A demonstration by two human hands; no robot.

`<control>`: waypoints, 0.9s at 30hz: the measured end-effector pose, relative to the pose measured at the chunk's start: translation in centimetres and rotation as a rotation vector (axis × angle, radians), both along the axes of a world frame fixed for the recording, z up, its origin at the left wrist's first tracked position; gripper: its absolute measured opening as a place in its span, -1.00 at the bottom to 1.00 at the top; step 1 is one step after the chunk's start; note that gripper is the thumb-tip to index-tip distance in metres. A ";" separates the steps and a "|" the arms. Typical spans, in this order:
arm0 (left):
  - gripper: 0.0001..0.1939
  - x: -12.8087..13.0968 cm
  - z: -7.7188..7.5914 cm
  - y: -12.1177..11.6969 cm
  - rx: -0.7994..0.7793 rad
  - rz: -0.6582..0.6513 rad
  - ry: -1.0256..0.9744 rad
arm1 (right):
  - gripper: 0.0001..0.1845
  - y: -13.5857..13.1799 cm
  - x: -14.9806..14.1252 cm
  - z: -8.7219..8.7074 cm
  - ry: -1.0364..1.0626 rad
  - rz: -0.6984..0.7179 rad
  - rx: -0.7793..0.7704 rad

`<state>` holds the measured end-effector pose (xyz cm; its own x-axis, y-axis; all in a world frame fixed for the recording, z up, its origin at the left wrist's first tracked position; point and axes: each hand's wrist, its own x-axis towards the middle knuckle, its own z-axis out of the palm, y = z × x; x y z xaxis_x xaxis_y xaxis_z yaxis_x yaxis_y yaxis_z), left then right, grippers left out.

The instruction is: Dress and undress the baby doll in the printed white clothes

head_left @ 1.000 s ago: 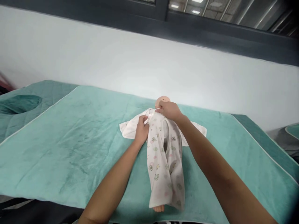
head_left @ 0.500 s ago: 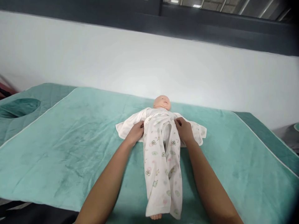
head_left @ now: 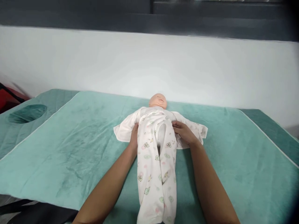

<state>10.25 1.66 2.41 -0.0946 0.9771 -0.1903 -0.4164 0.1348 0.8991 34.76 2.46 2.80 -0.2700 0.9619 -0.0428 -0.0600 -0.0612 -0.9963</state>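
Observation:
A baby doll (head_left: 158, 101) lies on its back, head toward the wall. It wears a white top with its sleeves (head_left: 127, 128) spread out to both sides. White baby trousers (head_left: 153, 161) with small animal prints cover its belly and legs and have an open slit at the crotch. My left hand (head_left: 134, 137) is against the left side of the trousers, its fingers mostly hidden behind the cloth and body. On the opposite side, my right hand (head_left: 184, 132) has bent fingers closed at the trousers' edge, below the waist.
The doll lies on a green velvety bed cover (head_left: 70, 149) with pale piping. A round hole (head_left: 28, 114) is at the bed's left end. Behind stands a white wall (head_left: 149, 65) under a dark frame (head_left: 93, 15). A red item (head_left: 8, 98) is at far left.
My left hand's fingers have slipped from the trousers' edge to behind the doll's side. My right hand has moved slightly down along the trousers. The view has shifted, cutting off the visible foot.

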 end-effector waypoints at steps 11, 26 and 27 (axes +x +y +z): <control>-0.68 0.0 0.6 -0.2 0.120 -0.090 0.104 | -0.85 0.4 0.0 -0.9 -0.088 -0.045 0.135; -0.79 -0.9 4.1 2.6 0.651 0.205 0.882 | -0.91 0.5 -1.3 -0.9 -0.390 -0.305 0.271; -0.78 -0.4 4.7 3.1 0.647 0.151 0.902 | -0.92 0.4 -1.4 -0.9 -0.414 -0.336 0.309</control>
